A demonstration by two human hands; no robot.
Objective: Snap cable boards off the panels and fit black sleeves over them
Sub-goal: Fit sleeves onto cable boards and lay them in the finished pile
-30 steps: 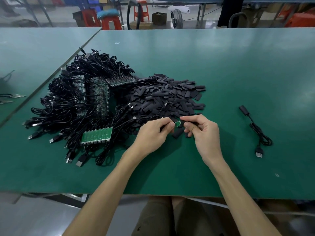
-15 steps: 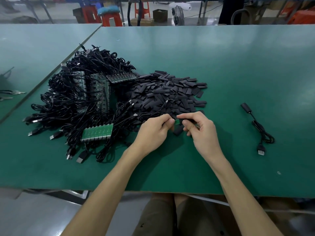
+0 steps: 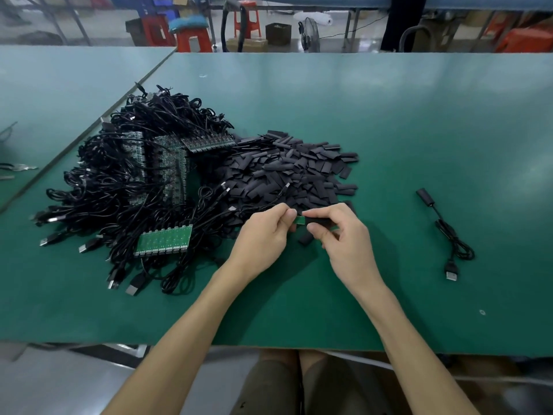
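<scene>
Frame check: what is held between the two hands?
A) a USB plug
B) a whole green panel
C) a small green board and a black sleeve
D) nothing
C: the left hand pinches a small green board, which meets the black sleeve pinched by the right hand; a whole green panel lies untouched on the cables to the left.

The black sleeve (image 3: 317, 221) hides how far the green board (image 3: 300, 220) sits inside.
</scene>
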